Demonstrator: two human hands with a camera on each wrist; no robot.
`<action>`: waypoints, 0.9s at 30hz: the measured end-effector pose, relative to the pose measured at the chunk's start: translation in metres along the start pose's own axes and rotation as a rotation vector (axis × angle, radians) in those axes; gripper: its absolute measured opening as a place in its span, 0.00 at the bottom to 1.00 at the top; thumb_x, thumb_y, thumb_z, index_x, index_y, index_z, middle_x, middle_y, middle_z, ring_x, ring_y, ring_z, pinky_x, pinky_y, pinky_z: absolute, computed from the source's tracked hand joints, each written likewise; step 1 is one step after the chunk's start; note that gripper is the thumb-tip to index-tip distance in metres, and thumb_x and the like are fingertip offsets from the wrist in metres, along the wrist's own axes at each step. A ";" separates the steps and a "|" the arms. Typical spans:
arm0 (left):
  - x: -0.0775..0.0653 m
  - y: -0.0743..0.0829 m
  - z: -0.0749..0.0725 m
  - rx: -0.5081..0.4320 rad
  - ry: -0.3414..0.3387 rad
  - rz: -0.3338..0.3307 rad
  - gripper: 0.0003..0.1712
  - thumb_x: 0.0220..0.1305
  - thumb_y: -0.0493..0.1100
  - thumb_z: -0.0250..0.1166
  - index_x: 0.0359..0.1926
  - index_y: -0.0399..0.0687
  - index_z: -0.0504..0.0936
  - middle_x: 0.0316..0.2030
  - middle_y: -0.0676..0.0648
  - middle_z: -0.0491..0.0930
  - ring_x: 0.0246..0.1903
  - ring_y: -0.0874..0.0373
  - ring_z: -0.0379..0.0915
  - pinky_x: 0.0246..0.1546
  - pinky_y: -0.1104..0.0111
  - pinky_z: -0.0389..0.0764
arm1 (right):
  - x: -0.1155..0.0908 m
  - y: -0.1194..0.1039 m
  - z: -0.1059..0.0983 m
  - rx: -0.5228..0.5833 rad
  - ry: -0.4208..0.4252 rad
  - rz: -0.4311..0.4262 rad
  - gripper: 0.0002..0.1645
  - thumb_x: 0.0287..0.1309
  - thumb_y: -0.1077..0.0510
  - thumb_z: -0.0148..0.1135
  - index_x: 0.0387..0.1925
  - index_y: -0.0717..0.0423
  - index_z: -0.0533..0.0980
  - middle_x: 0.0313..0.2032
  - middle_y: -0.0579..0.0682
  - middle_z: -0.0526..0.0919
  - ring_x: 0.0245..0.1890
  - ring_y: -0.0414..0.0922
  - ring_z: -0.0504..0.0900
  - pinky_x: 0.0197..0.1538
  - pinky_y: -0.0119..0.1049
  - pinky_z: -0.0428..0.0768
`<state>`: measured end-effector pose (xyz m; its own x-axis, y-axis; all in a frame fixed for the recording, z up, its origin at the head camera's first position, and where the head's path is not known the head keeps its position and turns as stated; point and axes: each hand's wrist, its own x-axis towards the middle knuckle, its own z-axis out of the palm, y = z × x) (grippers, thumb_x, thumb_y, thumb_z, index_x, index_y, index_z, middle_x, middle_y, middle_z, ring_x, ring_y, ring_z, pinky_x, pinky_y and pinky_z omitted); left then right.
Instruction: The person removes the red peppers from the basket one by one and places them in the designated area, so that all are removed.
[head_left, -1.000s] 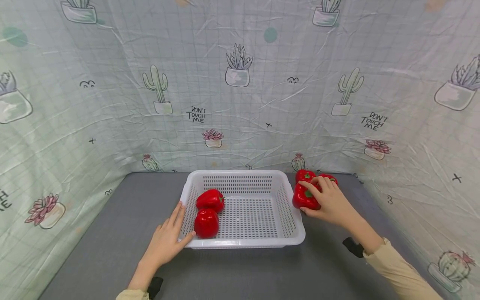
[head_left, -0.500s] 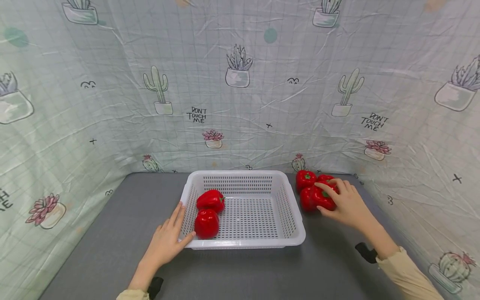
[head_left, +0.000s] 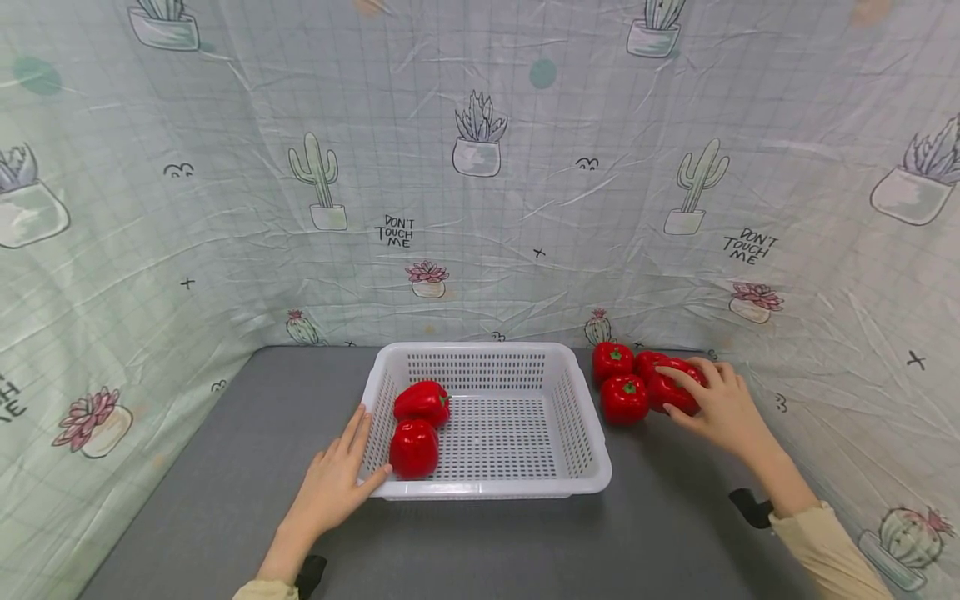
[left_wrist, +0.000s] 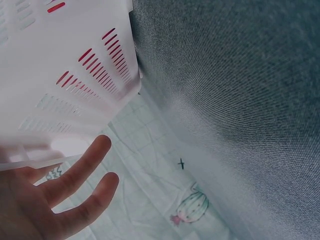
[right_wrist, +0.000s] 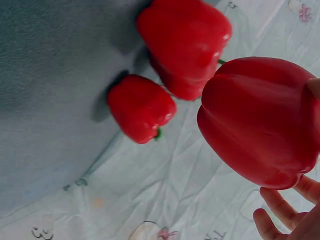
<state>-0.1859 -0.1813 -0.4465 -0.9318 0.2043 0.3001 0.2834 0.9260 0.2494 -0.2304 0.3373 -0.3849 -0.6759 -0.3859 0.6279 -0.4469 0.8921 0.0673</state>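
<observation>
My right hand (head_left: 726, 410) grips a red bell pepper (head_left: 677, 387) between thumb and fingers, right of the basket. Seen from the right wrist, this bell pepper (right_wrist: 260, 122) fills the right side, fingertips at its edge. Just left of it sit three more red bell peppers: one at the back (head_left: 612, 361), one in front (head_left: 624, 400) and one partly hidden (head_left: 648, 363). My left hand (head_left: 330, 479) rests on the front left corner of a white plastic basket (head_left: 487, 486), its fingers fairly straight along the rim. Two red bell peppers (head_left: 413, 448) lie inside at the left.
Beneath everything is a dark grey tabletop (head_left: 480, 550). A pale sheet (head_left: 525, 208) printed with cactus drawings hangs behind and at both sides, meeting the table's back edge. Slotted walls of the basket (left_wrist: 75, 100) show close up in the left wrist view.
My right hand has moved right with the bell pepper, away from the basket; the bell pepper at front left of the group has come into full view. The left hand has stayed put.
</observation>
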 end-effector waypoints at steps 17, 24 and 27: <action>-0.001 0.000 0.001 0.003 0.007 0.002 0.46 0.51 0.58 0.59 0.65 0.39 0.55 0.66 0.40 0.53 0.49 0.41 0.70 0.41 0.44 0.71 | -0.011 0.030 0.023 -0.017 -0.195 0.125 0.42 0.35 0.53 0.71 0.55 0.61 0.65 0.47 0.60 0.70 0.41 0.60 0.65 0.34 0.56 0.63; -0.001 0.000 0.000 0.001 0.007 -0.001 0.46 0.51 0.58 0.59 0.65 0.39 0.55 0.67 0.41 0.53 0.49 0.41 0.70 0.42 0.43 0.70 | -0.011 0.036 0.031 0.000 -0.303 0.158 0.42 0.35 0.52 0.70 0.54 0.61 0.65 0.46 0.61 0.71 0.43 0.61 0.67 0.32 0.55 0.65; -0.001 0.000 0.000 0.000 0.007 0.000 0.46 0.52 0.58 0.59 0.65 0.39 0.55 0.67 0.41 0.53 0.49 0.41 0.70 0.42 0.43 0.70 | -0.012 0.040 0.037 0.007 -0.339 0.170 0.42 0.35 0.51 0.71 0.53 0.62 0.65 0.46 0.62 0.71 0.43 0.61 0.67 0.32 0.55 0.66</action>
<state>-0.1851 -0.1815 -0.4471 -0.9302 0.2019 0.3065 0.2832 0.9261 0.2494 -0.2620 0.3687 -0.4180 -0.8959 -0.2893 0.3371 -0.3148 0.9489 -0.0222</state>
